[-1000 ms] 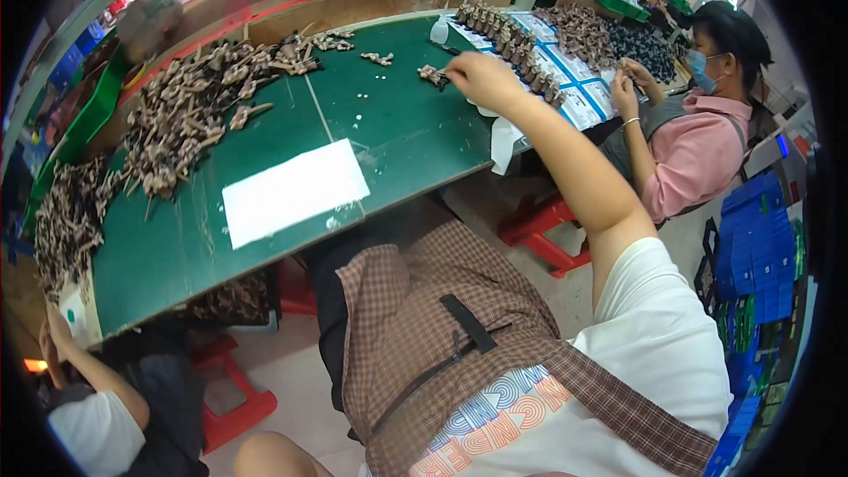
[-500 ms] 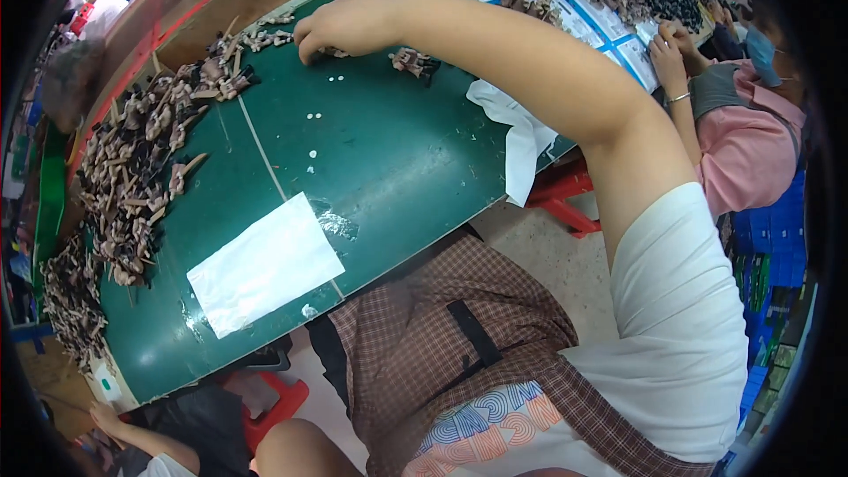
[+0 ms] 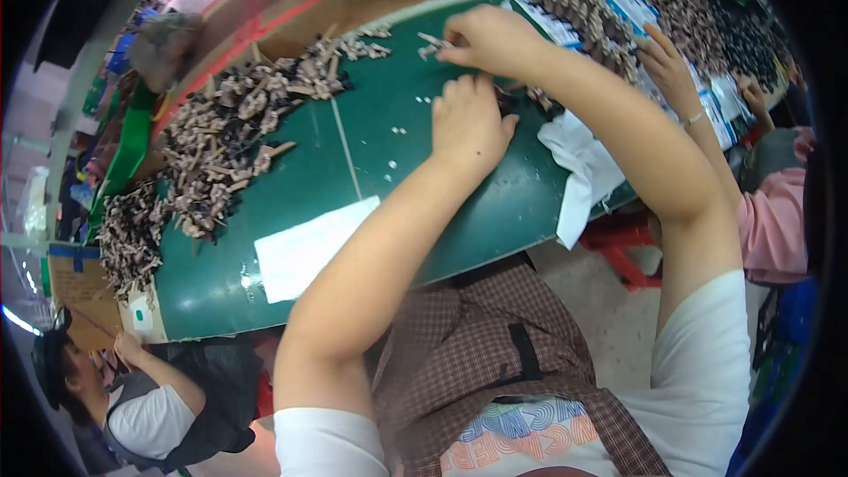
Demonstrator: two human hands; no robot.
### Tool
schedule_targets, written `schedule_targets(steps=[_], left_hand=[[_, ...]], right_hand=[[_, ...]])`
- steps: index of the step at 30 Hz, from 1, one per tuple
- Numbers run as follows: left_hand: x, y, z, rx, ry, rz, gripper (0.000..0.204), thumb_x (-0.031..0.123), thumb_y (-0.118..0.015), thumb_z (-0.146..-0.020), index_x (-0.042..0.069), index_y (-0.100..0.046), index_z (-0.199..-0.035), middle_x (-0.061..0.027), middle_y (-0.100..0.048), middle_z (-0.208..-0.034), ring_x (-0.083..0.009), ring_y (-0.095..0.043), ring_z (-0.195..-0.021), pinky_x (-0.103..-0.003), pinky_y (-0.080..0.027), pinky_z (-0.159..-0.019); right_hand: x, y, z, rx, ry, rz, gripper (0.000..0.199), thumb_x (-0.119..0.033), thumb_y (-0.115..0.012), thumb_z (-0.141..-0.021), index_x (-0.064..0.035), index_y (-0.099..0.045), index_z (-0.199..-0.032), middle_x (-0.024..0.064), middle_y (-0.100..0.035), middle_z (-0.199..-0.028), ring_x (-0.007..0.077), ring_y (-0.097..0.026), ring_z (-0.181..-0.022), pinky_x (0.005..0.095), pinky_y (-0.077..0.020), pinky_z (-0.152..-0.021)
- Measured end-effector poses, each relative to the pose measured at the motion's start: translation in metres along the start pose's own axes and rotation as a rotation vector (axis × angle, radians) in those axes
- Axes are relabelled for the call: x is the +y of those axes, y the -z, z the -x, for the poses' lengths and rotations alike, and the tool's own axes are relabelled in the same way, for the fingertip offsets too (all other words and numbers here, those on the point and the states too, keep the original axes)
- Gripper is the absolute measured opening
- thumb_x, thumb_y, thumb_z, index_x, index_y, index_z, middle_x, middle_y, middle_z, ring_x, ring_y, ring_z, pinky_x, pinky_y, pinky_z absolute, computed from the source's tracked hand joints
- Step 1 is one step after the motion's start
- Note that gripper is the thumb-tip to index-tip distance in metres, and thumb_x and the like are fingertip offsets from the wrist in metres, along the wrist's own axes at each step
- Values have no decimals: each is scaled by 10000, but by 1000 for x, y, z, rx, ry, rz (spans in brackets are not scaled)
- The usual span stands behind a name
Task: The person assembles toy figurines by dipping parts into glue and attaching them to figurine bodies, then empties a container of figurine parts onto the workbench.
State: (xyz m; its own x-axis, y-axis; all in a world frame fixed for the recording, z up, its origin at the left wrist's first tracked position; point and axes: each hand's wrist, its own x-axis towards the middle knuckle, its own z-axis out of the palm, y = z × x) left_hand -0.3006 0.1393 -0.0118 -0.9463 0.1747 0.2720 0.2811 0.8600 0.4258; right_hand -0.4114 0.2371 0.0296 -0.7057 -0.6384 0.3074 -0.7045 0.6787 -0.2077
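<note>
Figurine (image 3: 430,47) at the far part of the green desk (image 3: 499,212), right of a large heap (image 3: 221,132) of similar ones; the right hand (image 3: 495,38) pinches it, the left hand's (image 3: 471,124) grip can't be told; small white dots (image 3: 393,164) lie nearer.

Print on the white shirt (image 3: 698,353): large outlined capitals (image 3: 521,428) in stacked rows, the upper blue and the lower orange, across the chest above the lower edge of the view; a strap of the checked apron (image 3: 481,336) borders them at right. Brown carton (image 3: 71,300), far left: small dark lines of print (too faint to read). White-and-blue sheets (image 3: 552,25), upper right: any characters on them are too small to tell.
</note>
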Motion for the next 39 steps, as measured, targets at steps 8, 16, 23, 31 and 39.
schedule_targets(steps=[8, 16, 23, 31, 39], left_hand=[[-21, 6, 19, 33, 41, 133, 500, 104, -748, -699, -68, -519, -1109, -258, -471, -1192, -412, -529, -1061, -432, -469, -942], [1, 82, 198, -147, 60, 815, 592, -11, -703, -750, -4, -466, -1293, -153, -469, -1235, -237, -558, -1079, -322, -516, -866], [-21, 101, 302, -35, 349, 1207, 714, -63, -679, -760, 22, -396, -1409, -120, -354, -1381, -201, -485, -1215, -355, -470, -966], [-47, 119, 338, 76, 439, 1510, 674, -100, -634, -746, -43, -414, -1380, -147, -345, -1410, -283, -461, -1315, -392, -401, -1066], [-75, 116, 340, 138, 321, 1565, 733, -114, -691, -766, -18, -379, -1423, -143, -369, -1473, -273, -442, -1347, -398, -378, -1099]], right_hand=[[9, 3, 35, -89, -311, -506, 237, -225, -686, -891, 3, -717, -946, 76, -684, -712, 125, -651, -601, 266, -505, -540], [-100, -6, 63, -173, -228, -727, 184, -151, -708, -871, 12, -719, -956, 33, -694, -801, 76, -619, -707, 234, -505, -654], [-197, -36, 59, -143, 137, -385, 187, -208, -688, -836, -31, -729, -876, 106, -694, -843, 271, -671, -780, 363, -528, -715], [-227, -59, 42, -203, 352, -191, 152, -181, -668, -839, -33, -699, -858, 99, -666, -854, 281, -654, -847, 390, -522, -757], [-235, -61, 36, -198, 427, -149, 143, -165, -666, -832, -23, -674, -828, 98, -654, -836, 287, -648, -835, 384, -517, -765]])
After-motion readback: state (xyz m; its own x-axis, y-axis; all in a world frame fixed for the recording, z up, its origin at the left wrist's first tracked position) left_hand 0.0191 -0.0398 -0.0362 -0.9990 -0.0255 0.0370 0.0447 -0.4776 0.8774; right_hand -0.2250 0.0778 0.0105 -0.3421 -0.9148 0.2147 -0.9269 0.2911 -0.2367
